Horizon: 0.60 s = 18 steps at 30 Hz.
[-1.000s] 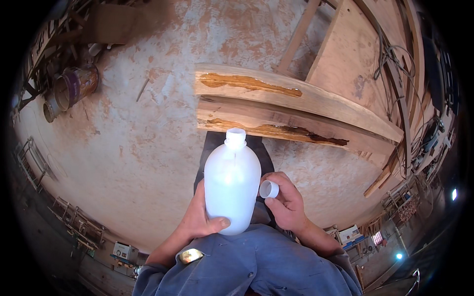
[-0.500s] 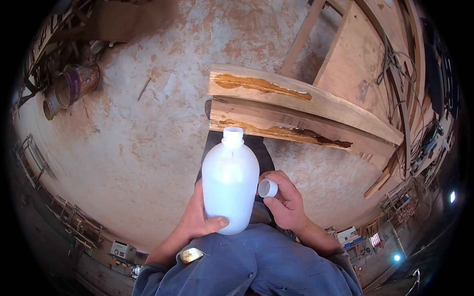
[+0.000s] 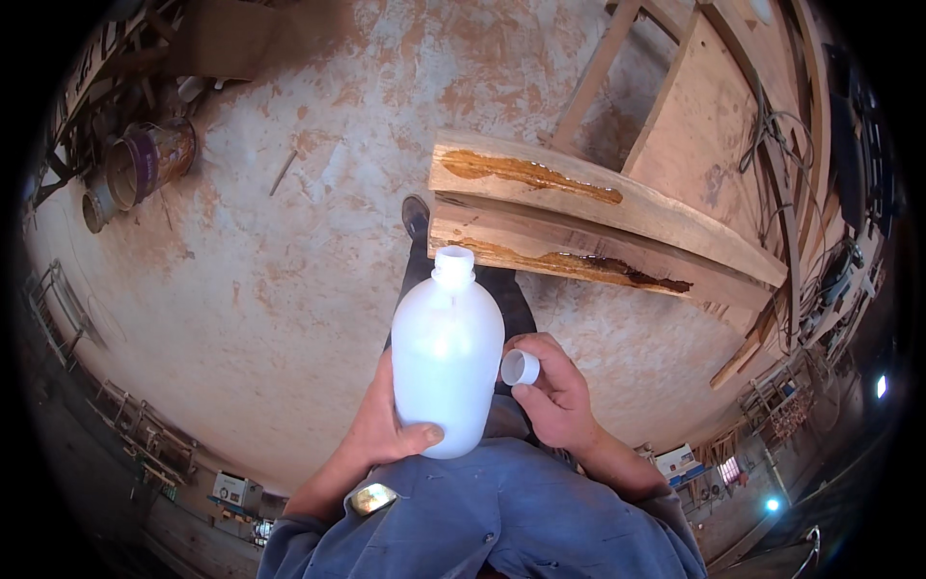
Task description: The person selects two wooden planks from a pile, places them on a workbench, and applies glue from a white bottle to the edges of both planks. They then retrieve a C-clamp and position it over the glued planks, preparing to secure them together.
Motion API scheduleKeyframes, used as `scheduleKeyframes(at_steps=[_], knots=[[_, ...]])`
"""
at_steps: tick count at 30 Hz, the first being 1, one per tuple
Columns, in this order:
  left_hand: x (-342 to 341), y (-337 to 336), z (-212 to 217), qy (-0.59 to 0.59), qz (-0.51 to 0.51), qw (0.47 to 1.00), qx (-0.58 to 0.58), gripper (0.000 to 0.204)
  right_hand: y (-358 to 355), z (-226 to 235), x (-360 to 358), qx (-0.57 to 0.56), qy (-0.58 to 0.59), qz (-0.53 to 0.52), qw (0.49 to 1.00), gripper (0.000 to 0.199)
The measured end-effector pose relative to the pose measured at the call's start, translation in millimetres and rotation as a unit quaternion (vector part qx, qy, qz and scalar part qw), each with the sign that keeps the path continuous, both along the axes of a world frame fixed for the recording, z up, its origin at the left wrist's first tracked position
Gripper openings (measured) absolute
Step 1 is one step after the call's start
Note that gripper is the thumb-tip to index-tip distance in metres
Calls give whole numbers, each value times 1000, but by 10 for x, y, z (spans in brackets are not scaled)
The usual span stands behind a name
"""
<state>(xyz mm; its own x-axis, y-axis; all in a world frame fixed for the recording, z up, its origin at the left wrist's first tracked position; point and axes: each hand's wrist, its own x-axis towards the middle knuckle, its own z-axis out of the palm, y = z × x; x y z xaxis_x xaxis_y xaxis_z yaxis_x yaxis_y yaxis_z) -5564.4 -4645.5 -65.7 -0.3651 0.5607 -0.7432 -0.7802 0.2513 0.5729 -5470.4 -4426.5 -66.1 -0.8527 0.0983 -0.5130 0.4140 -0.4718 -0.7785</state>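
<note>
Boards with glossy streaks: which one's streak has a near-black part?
The lower board, nearer the white bottle in view: its streak goes near-black toward the right end; the upper board has only an amber-brown one.

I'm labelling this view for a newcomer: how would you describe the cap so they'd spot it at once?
Find the large white bottle in the left hand, near the middle of the view. Just to its right, the right hand holds the cap. It is a short, hollow white cylinder with its open side showing, far smaller than the bottle.
</note>
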Motion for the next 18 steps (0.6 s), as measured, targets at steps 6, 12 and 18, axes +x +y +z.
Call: scheduleKeyframes(at_steps=[6,12,18], knots=[[-68,-16,-13,2,-5,1000,4,111,-17,4,-49,7,1,7,1000,49],[-117,-29,-9,8,-7,1000,3,110,-43,-11,-62,3,1,3,1000,48],[-62,-86,-212,43,-6,999,15,107,-70,-85,-54,-5,-20,-8,1000,46]])
